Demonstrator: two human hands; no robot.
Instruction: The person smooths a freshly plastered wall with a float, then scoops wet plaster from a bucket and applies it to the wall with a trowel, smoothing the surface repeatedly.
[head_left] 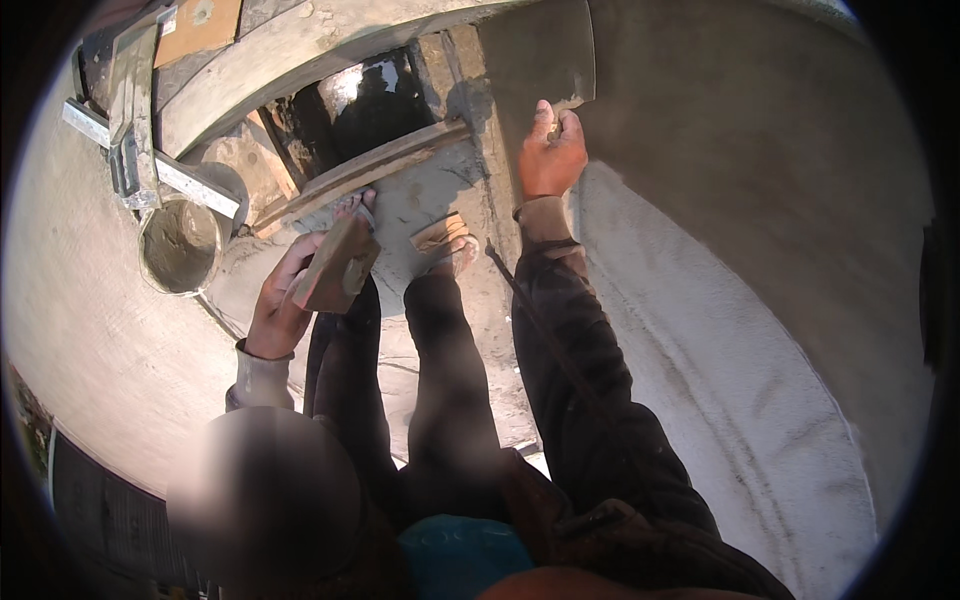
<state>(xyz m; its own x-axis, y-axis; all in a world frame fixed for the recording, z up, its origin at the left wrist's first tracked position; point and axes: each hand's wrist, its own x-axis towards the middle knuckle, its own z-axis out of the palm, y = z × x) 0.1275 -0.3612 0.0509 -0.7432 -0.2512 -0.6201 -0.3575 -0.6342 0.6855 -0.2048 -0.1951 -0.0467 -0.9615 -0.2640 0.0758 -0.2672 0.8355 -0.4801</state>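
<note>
My left hand (283, 305) is raised over my left leg, its fingers wrapped round a small tan board (338, 250). A grey dab of wet mortar (355, 275) sticks to that board. Farther off to the right, my right hand (553, 158) is closed at the lower corner of a dark smooth grey surface (535, 55). Fingers and thumb are bent around something small and pale, mostly hidden by the hand. Beside it spreads a broad, damp-looking plastered wall (720, 120).
A mortar-smeared bucket (180, 245) stands at left, near a metal straightedge (205, 190) and a long float with a dark handle (130, 150). A wooden plank (365, 170) edges an opening with dark, shiny water (380, 100). Pale rough wall (700, 350) curves at right.
</note>
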